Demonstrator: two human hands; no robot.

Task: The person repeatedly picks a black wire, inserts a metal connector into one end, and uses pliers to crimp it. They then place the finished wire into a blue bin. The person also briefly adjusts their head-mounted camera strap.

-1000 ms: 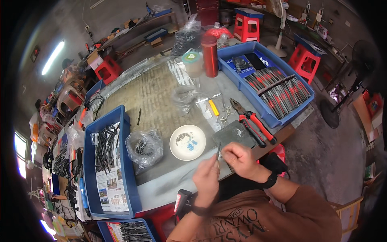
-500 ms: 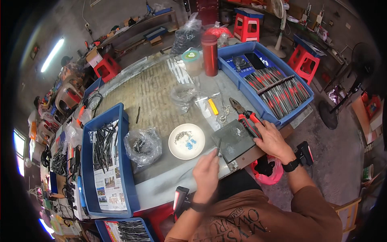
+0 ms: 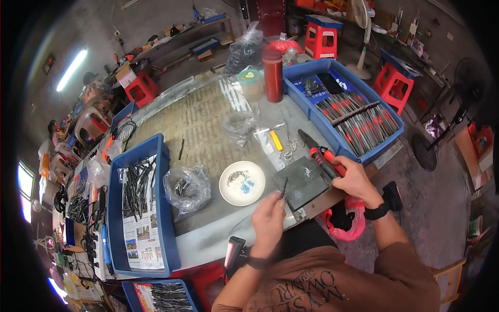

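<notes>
Wrapped round the red-and-black handles of the pliers (image 3: 324, 159), my right hand (image 3: 355, 180) is closed near the table's right front edge. The jaws point away from me, over the table beside the blue tray. Between the fingertips of my left hand (image 3: 268, 217) is a thin dark rod (image 3: 284, 186), its tip rising above the fingers; its lower part is hidden. That hand is just left of a dark metal block (image 3: 300, 191). A white bowl (image 3: 232, 197) with small dark metal bits and blue pieces lies beyond my left hand. The pliers and rod are apart.
A blue tray (image 3: 345, 144) at right holds rows of red-and-black tools. Another blue tray (image 3: 165, 208) at left holds black rods on newspaper. Nearby are a plastic bag (image 3: 200, 193) of small parts, a yellow-handled tool (image 3: 276, 140) and a red tumbler (image 3: 273, 78).
My right hand has turned the pliers, so their jaws now show more edge-on. The rod's tip shows a little more above my left fingers. The whole view has shifted slightly.
</notes>
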